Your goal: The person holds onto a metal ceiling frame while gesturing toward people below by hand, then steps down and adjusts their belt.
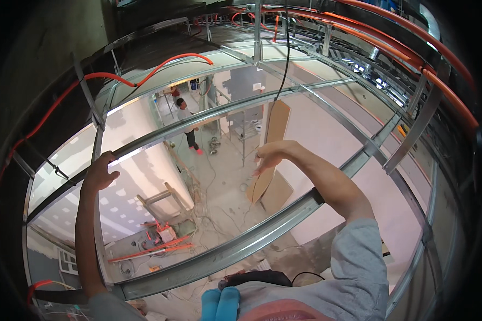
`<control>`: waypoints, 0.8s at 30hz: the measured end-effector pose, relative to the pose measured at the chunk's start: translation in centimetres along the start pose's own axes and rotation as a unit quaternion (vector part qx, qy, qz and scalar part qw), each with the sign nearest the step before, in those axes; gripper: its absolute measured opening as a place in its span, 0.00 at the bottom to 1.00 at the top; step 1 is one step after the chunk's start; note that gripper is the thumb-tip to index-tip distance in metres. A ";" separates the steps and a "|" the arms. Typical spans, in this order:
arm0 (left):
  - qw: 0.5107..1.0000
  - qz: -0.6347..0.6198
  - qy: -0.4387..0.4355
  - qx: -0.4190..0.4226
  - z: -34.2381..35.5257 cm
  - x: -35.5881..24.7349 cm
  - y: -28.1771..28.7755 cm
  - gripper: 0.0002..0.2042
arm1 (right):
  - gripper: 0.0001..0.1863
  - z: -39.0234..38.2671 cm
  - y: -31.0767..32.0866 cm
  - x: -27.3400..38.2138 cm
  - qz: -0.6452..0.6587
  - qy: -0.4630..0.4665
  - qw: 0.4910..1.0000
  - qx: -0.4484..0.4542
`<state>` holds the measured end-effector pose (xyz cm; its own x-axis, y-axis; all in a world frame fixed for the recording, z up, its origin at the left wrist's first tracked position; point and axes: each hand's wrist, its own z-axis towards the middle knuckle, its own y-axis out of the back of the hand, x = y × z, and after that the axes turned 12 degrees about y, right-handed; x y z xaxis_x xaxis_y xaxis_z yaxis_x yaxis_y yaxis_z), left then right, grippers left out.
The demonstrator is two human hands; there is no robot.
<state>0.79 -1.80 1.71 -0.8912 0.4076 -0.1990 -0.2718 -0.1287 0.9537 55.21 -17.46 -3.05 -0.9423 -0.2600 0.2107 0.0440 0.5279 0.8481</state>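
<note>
My left hand [100, 172] is at the left junction of the metal ceiling frame, fingers curled over the metal channel [168, 129] and thumb standing apart. My right arm reaches across the opening with the wrist bent. My right hand [272, 154] closes its fingers around a black cable [287, 59] that hangs down from above. Below that hand, the cable's course is hard to make out against the brown boards [278, 123]. A nearer metal channel [225, 238] crosses in front of my chest, under my right forearm.
Orange conduit [171, 56] runs along the upper left, with more orange conduits [391, 40] at the upper right. Far below, a person [185, 115] stands on the floor near a scaffold [245, 131]. A wooden stand [163, 203] and orange tubes [152, 250] are also down there.
</note>
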 end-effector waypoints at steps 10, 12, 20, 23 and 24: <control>1.000 0.005 0.001 0.012 -0.3 0.1 0.6 0.24 | 0.49 -0.1 0.2 0.6 0.019 0.016 0.999 -0.032; 1.000 0.000 0.018 0.017 -0.1 -0.8 0.6 0.24 | 0.50 0.3 0.1 -0.2 0.018 -0.001 1.000 -0.006; 1.000 0.022 0.021 -0.006 -0.4 0.2 0.1 0.26 | 0.43 0.5 0.0 -0.2 0.012 0.010 1.000 0.000; 1.000 0.025 0.010 -0.004 -0.3 0.1 0.0 0.26 | 0.39 0.2 0.0 -0.3 0.006 0.003 1.000 -0.012; 1.000 0.019 0.011 0.005 -0.2 -0.1 0.1 0.26 | 0.39 0.1 0.0 -0.3 0.023 0.001 1.000 -0.007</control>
<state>0.80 -2.07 1.79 -0.9089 0.3821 -0.1673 -0.2340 -0.1350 0.9628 55.48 -17.30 -3.11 -0.9383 -0.2374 0.2513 0.0924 0.5283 0.8440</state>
